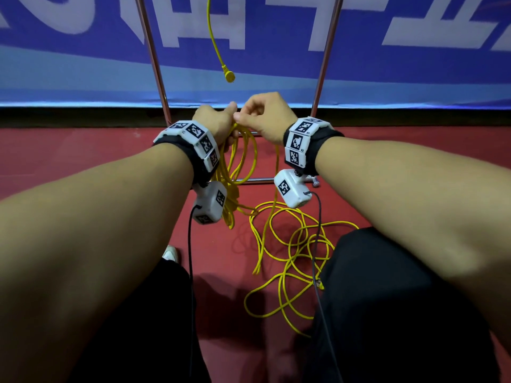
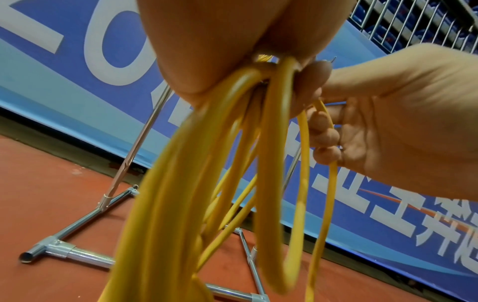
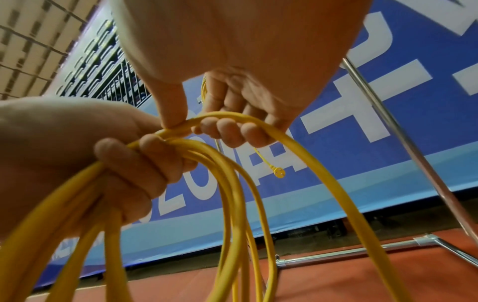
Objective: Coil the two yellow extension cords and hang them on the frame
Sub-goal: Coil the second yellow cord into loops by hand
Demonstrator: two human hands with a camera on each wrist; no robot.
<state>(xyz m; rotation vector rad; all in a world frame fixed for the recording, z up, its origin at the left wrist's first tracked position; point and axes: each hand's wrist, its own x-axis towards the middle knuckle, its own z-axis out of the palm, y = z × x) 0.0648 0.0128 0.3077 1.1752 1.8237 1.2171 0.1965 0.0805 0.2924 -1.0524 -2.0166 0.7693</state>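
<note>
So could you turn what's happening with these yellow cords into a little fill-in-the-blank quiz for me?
1. The bundle of yellow loops is gripped in the person's ____ hand.
2. The right hand pinches a single strand that trails down to the loose cord lying on the ____ floor.
3. A second yellow cord's plug dangles between the two uprights of the ____ frame.

Missing words: left; red; metal

Hidden and cut off around the frame (image 1: 154,64)

Its top runs past the picture's edge, as does the hanging cord (image 1: 214,42); the coil (image 2: 186,183) blurs near the left wrist camera.
</note>
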